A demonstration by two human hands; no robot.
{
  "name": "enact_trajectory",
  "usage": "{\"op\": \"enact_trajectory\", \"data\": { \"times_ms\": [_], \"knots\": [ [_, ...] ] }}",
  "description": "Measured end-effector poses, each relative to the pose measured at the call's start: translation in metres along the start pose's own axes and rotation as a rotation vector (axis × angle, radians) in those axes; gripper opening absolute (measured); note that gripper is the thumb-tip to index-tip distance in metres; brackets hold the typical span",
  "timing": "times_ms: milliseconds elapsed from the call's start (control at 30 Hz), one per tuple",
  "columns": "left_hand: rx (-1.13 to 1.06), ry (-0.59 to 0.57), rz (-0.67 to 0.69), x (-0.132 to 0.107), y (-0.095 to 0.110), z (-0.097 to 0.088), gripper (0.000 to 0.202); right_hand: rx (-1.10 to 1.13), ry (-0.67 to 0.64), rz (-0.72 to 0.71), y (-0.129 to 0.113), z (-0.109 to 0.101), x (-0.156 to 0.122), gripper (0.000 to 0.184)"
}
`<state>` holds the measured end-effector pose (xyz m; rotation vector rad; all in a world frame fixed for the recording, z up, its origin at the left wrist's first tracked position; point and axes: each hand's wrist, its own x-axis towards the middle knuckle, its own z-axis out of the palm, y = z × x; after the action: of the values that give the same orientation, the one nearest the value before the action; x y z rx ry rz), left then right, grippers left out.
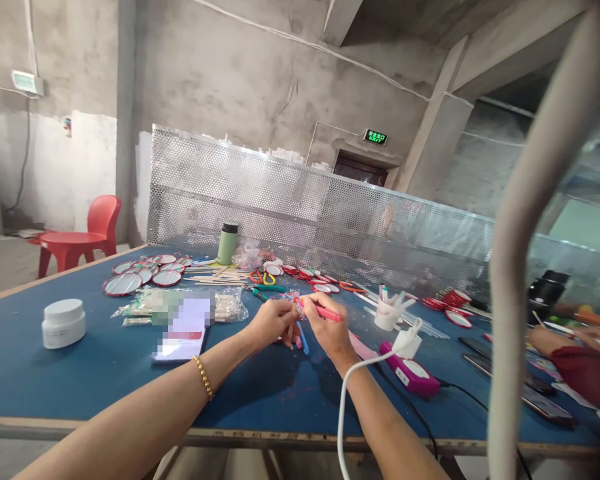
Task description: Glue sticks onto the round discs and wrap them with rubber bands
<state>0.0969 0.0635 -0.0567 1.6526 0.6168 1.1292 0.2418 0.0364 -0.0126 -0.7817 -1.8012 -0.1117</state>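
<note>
My left hand (274,323) is closed in a pinch on a thin wooden stick that stands nearly upright over the blue table (105,367). My right hand (325,327) is closed round a pink pen-like tool (327,312), its tip pointing left toward the top of the stick. A small sparkly piece sits between the two hands. A blue pen (303,339) lies on the table just under them. A gold bracelet (203,377) is on my left wrist.
A white jar (63,323), a phone (185,330), bags of sticks (227,307), round red-rimmed mirrors (145,273), a green bottle (227,243), a cup of tools (387,312) and a pink device (413,373) with a white cable lie around. Another person's hand (575,340) rests at the right. A red chair (93,233) stands at the back left.
</note>
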Motion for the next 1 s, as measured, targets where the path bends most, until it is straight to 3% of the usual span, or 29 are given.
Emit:
{"op": "enact_trajectory", "data": {
  "times_ms": [1000],
  "knots": [
    [0.013,0.001,-0.011,-0.0027,0.006,0.0009,0.046,-0.018,-0.003,-0.028,-0.003,-0.0006,-0.0003,0.022]
  ]
}}
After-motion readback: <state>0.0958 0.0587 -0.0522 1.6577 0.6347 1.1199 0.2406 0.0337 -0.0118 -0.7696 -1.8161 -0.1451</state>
